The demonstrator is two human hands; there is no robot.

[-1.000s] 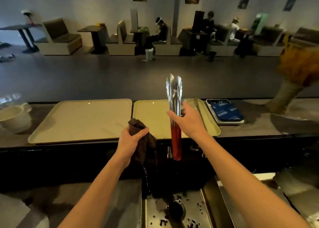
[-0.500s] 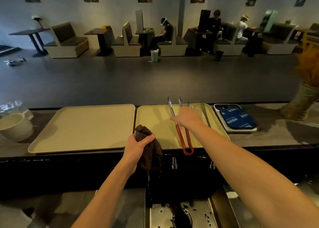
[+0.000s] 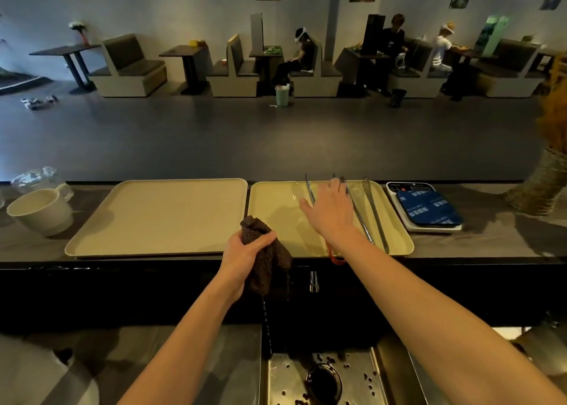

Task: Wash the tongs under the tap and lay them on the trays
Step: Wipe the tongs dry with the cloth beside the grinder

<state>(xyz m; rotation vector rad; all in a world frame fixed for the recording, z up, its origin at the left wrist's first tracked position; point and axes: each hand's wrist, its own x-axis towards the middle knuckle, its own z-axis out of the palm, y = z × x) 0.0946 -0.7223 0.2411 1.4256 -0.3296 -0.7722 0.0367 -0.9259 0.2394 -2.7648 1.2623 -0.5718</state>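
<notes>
From the head view we see our right hand (image 3: 329, 209) stretched flat over the right tray (image 3: 276, 217), fingers spread and palm down; its grip looks wide, resting on or just above the red-handled tongs (image 3: 310, 191), though we cannot tell whether any finger presses them. These tongs lie on the right tray with their metal tips toward the far edge and the red loop end (image 3: 337, 259) sticking out past the near rim. Just to their right, a second, all-metal pair of tongs (image 3: 372, 212) lies lengthwise on the same tray. The left tray (image 3: 159, 217) sits just beside the right one on the dark table (image 3: 478, 245). Our left hand (image 3: 245, 251) is closed around a brown cloth (image 3: 264, 260), held in front of the table edge above the sink (image 3: 380, 380), with water dripping from it. The tap spout (image 3: 313, 281) shows between the two forearms. A white cup (image 3: 43, 211) stands at the left end of the table, and a blue-topped device (image 3: 426, 209) lies just right of the right tray.
</notes>
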